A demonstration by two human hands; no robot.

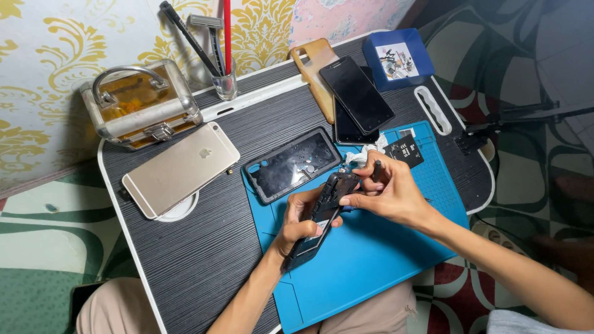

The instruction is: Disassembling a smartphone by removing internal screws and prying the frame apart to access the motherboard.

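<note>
— What is in hand?
— An opened phone (323, 213), over the blue repair mat (371, 260); the left hand (300, 226) clasps its body, the right hand (387, 192) pinches a dark screwdriver (376, 170) at its top.
— Nearby?
— A detached back cover (292, 164) just beside; a gold smartphone (180, 168) well apart.

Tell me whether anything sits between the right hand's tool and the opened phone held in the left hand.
Nothing visible does. The right hand holds a dark tool right by the top of the opened phone, which the left hand grips above the blue mat.

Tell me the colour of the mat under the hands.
Blue; the mat shows clearly in the head view.
</note>
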